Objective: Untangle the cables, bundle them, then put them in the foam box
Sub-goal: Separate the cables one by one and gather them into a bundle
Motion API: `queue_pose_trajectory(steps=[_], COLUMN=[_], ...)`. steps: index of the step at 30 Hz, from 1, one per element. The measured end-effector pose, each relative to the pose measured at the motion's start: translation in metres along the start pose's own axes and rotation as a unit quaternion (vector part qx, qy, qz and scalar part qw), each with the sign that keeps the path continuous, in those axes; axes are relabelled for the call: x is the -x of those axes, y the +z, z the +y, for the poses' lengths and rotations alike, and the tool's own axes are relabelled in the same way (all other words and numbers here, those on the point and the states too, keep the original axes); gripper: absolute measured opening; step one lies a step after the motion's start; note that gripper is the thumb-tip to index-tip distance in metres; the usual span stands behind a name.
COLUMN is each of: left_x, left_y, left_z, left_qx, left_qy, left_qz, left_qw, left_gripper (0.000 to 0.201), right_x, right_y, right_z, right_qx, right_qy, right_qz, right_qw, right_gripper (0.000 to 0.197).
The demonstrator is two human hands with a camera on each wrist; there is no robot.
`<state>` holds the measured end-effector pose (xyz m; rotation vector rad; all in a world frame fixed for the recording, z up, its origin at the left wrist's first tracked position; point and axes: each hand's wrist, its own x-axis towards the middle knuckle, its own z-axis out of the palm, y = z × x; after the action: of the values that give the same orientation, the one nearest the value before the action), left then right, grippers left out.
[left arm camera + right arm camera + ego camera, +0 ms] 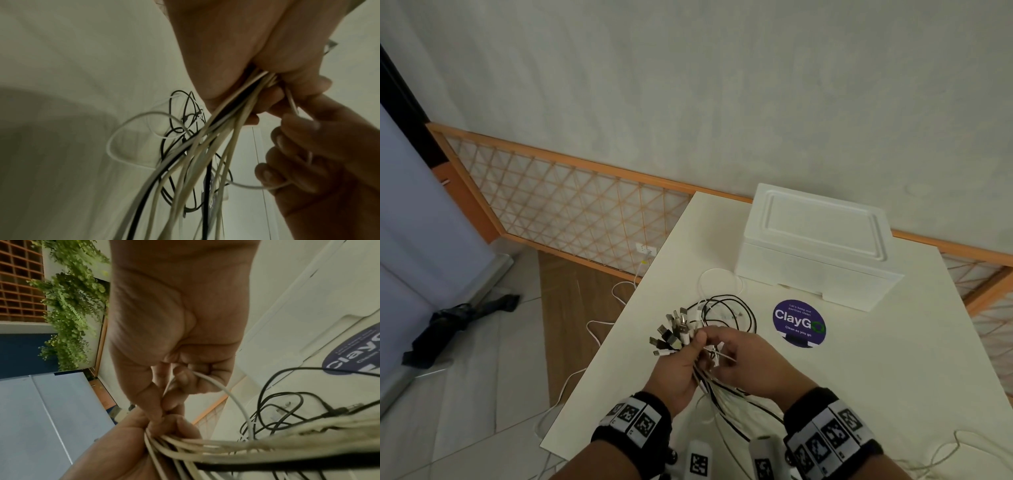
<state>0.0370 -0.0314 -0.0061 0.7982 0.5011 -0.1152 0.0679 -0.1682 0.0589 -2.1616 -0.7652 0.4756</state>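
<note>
My left hand (688, 356) grips a bunch of white and black cables (709, 383) just below their plugs (671, 330), which fan out up and left above the fist. In the left wrist view the cables (205, 146) stream down out of the fist (267, 78). My right hand (743, 356) sits against the left and pinches one thin white cable (226, 391) in its curled fingers (180, 382). Black loops (736, 308) lie on the white table (859, 377) beyond my hands. The white foam box (815, 250) stands at the back with its lid on.
A round purple ClayGo sticker (799, 323) lies on the table between my hands and the box. The table's left edge (599, 363) drops to the floor, where a white cord (592, 329) trails. Another thin cable (962, 445) lies near the table's right front.
</note>
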Motion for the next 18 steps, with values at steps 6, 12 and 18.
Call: queue_pose_trajectory(steps=[6,12,18], left_x=[0.004,0.005,-0.006], left_y=[-0.013,-0.034,-0.053], left_z=[0.012,0.019,0.022], left_qx=[0.09,0.191,0.141], left_qy=[0.031,0.049,0.028], left_qz=[0.087,0.112,0.169], left_qw=[0.992,0.974,0.975], left_gripper=[0.036,0.043,0.043], right_x=[0.012,0.045,0.078], right_y=[-0.029,-0.079,-0.105], right_z=[0.026,0.055,0.062], right_qx=[-0.052,0.018,0.078], right_qy=[0.14,0.216,0.248], right_qz=[0.071,0.196,0.285], right_qw=[0.986,0.956,0.923], right_gripper=[0.027,0.025,0.023])
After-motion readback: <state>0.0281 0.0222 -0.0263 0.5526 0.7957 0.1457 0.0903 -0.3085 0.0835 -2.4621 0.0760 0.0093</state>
